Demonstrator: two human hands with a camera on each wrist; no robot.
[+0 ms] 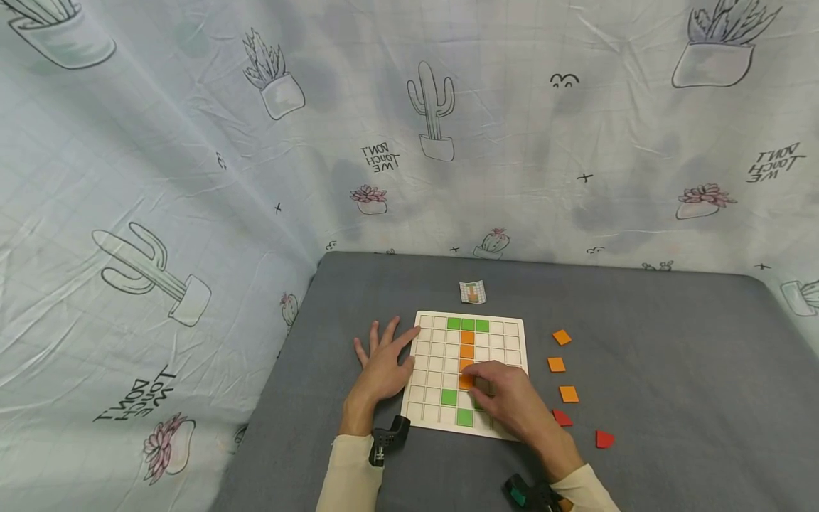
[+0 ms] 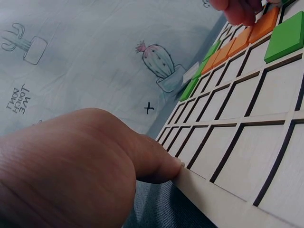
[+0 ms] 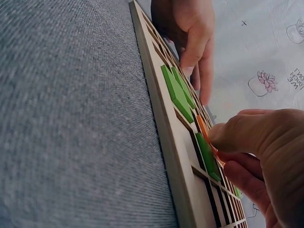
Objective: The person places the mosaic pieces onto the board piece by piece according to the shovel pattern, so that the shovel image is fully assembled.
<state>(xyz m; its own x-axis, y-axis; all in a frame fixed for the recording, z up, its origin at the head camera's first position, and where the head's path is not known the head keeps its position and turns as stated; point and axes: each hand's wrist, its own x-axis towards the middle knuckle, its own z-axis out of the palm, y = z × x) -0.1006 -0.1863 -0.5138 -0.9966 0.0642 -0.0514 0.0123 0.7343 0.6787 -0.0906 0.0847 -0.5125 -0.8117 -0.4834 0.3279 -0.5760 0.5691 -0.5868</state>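
Observation:
A pale wooden grid board [image 1: 425, 366] lies on the table. Spread, nearly straight fingers of my left hand [image 1: 384, 370] rest along its left edge; in the left wrist view the thumb [image 2: 159, 164] touches the rim. My right hand [image 1: 515, 402] is over the board's lower middle, thumb and fingertips pinching an orange square tile [image 1: 466, 382] at the lower end of an orange column. Green square tiles [image 1: 468, 324] form a row above that column. Below it sit more green tiles [image 1: 449, 397], one partly hidden by the right hand.
To the board's right lie three loose orange tiles [image 1: 557, 365] and two red pieces [image 1: 604, 439] with a rounded side. A small printed card [image 1: 472, 292] lies beyond the far edge. Grey cloth covers the table [image 1: 672, 370]; a patterned curtain [image 1: 512, 128] hangs behind.

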